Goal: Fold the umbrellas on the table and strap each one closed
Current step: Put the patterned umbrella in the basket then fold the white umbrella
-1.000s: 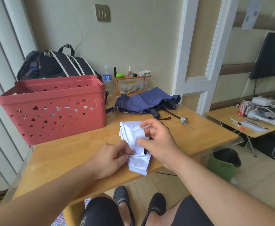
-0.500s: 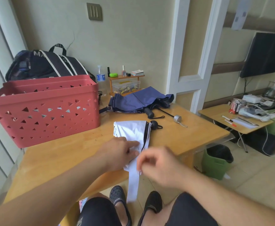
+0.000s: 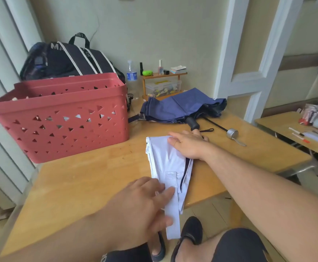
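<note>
From the head view, the white umbrella (image 3: 168,163) lay near the bench's (image 3: 90,178) front edge, its long axis running far to near, its strap (image 3: 172,214) hanging off the near edge. The right hand (image 3: 189,143) pressed flat and open on its far end while the left hand (image 3: 143,203), fingers spread, rested on the near end beside the strap, the nearer hand to it. Farther back lay the unfolded blue umbrella (image 3: 179,106), right of a red basket (image 3: 63,118) before a pale wall.

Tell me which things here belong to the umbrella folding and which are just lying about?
Part of the job: white umbrella, its strap, blue umbrella, left hand, right hand.

Lying about: red basket, backpack, water bottle, small shelf.
</note>
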Demonstrator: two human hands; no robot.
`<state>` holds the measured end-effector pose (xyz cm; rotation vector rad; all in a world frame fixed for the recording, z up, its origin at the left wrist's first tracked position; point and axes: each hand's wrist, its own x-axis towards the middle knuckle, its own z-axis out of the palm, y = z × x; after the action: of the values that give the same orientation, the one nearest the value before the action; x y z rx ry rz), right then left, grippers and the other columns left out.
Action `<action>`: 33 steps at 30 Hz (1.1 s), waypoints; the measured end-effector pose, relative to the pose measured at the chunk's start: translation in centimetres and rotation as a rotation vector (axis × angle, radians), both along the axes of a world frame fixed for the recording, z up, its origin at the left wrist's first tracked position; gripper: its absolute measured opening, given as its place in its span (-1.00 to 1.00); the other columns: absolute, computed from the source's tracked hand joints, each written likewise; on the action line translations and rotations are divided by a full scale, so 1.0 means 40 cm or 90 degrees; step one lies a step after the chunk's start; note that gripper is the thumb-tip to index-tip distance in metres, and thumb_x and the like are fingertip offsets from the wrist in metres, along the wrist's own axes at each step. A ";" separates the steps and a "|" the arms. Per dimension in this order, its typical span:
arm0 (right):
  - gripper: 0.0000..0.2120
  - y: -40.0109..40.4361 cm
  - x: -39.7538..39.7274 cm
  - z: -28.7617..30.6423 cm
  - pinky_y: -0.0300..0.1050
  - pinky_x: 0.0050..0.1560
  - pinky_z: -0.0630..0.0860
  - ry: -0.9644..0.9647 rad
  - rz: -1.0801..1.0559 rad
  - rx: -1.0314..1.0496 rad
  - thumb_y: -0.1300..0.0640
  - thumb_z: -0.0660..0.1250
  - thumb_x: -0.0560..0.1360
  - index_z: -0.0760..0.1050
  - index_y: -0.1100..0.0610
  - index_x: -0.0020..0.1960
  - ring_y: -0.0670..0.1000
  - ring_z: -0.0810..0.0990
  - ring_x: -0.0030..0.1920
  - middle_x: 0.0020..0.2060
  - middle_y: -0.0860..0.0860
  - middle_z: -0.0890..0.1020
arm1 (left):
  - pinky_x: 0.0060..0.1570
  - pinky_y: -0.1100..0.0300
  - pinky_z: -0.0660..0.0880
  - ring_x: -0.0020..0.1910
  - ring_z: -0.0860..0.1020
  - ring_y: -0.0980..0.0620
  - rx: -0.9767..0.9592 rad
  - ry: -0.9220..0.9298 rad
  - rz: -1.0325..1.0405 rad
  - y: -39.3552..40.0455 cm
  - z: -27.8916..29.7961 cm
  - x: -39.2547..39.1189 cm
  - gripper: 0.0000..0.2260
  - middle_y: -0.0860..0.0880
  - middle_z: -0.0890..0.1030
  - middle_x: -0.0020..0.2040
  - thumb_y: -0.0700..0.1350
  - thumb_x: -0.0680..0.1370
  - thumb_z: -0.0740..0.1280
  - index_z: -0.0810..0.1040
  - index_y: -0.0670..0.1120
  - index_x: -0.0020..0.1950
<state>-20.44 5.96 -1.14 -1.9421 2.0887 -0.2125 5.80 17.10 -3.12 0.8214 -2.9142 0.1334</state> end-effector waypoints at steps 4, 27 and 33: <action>-0.43 0.005 -0.010 -0.023 0.28 0.47 0.01 0.018 0.030 0.004 -0.44 -0.08 0.61 0.05 -0.38 0.60 0.16 0.01 0.58 0.58 -0.09 0.22 | 0.27 0.16 0.47 0.21 0.55 0.13 0.254 -0.049 0.028 -0.042 0.120 -0.002 -0.51 0.13 0.65 0.20 0.41 0.61 0.17 0.55 0.20 0.41; -0.24 0.067 -0.233 0.034 -0.22 0.49 0.20 -0.172 0.098 -0.036 0.09 0.55 0.49 0.30 -0.24 0.58 -0.21 0.23 0.51 0.55 -0.29 0.24 | 0.05 0.14 0.53 0.05 0.60 0.10 0.339 -0.029 0.198 -0.498 0.087 -0.205 -0.62 0.23 0.64 0.05 0.22 0.47 0.53 0.59 0.21 0.24; -0.22 0.039 -0.197 -0.031 -0.03 0.49 0.28 -0.084 0.131 -0.148 -0.11 0.56 0.45 0.30 -0.20 0.58 0.00 0.28 0.50 0.54 -0.18 0.35 | 0.15 0.10 0.54 0.05 0.60 0.12 0.405 -0.069 0.181 -0.519 0.087 -0.203 -0.49 0.21 0.63 0.13 0.27 0.53 0.45 0.50 0.20 0.45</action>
<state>-28.31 7.51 -2.37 -2.1928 1.8344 -0.5435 -2.31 -3.65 0.35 1.3413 -2.9339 -0.7856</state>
